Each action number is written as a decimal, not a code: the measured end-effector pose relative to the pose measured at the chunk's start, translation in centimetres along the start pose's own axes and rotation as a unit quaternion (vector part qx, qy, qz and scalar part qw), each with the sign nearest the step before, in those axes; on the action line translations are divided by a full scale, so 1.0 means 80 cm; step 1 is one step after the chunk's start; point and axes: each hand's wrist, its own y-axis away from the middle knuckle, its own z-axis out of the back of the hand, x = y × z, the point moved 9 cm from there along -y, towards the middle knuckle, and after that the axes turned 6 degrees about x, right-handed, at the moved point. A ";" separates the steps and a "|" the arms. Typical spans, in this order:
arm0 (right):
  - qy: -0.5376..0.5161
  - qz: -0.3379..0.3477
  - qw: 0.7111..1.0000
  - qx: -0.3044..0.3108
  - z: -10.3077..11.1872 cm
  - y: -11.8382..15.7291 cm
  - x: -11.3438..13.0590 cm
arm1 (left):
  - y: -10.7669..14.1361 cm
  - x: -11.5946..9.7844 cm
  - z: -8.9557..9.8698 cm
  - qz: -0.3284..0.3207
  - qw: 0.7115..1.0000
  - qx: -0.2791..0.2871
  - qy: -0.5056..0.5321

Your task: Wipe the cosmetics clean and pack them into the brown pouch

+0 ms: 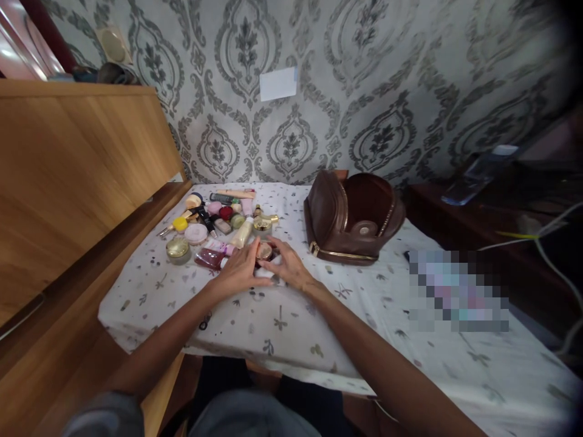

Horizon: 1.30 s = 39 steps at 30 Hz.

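Note:
My left hand [239,267] and my right hand [289,264] come together around a small round cosmetic container [264,250] with a pinkish-gold top. Their fingers are curved against its two sides, low over the cloth. Beside my left hand lie a bottle of dark red liquid [210,258] and a pink-and-white tube [220,246]. Just beyond my fingers are a cream-coloured tube [242,232] and a gold-lidded jar [262,226]. Part of the container is hidden by my fingers.
Several cosmetics lie to the left, among them a gold-lidded jar [178,249] and a pale pink round case [195,233]. An unzipped brown bag [355,221] stands right of my hands. A blurred-out object [458,291] lies farther right. A wooden panel [82,182] borders the left.

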 end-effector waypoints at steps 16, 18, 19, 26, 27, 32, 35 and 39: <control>-0.435 -0.099 0.881 -0.159 0.022 0.011 -0.024 | 0.001 0.028 0.010 0.038 0.979 -0.043 0.196; -0.497 -0.114 0.845 -0.160 0.025 0.018 -0.031 | 0.004 0.027 0.015 0.038 0.973 -0.029 0.225; -0.516 -0.122 0.833 -0.158 0.027 0.023 -0.034 | 0.008 0.031 0.022 0.051 0.966 -0.043 0.249; -0.475 -0.117 0.866 -0.101 0.025 0.044 -0.027 | 0.020 0.058 0.079 0.133 0.913 -0.239 0.303; -0.453 -0.108 0.881 -0.083 0.022 0.043 -0.023 | 0.015 0.048 0.081 0.104 0.923 -0.245 0.278; -0.294 -0.049 0.954 0.005 0.009 0.041 -0.001 | -0.004 -0.018 0.040 -0.062 0.965 -0.139 0.214; -0.196 -0.023 0.980 0.004 0.014 0.044 0.006 | 0.004 -0.040 0.020 -0.101 0.966 -0.065 0.230; -0.151 -0.019 0.988 -0.012 0.017 0.045 0.005 | 0.010 -0.041 0.021 -0.119 0.959 -0.041 0.256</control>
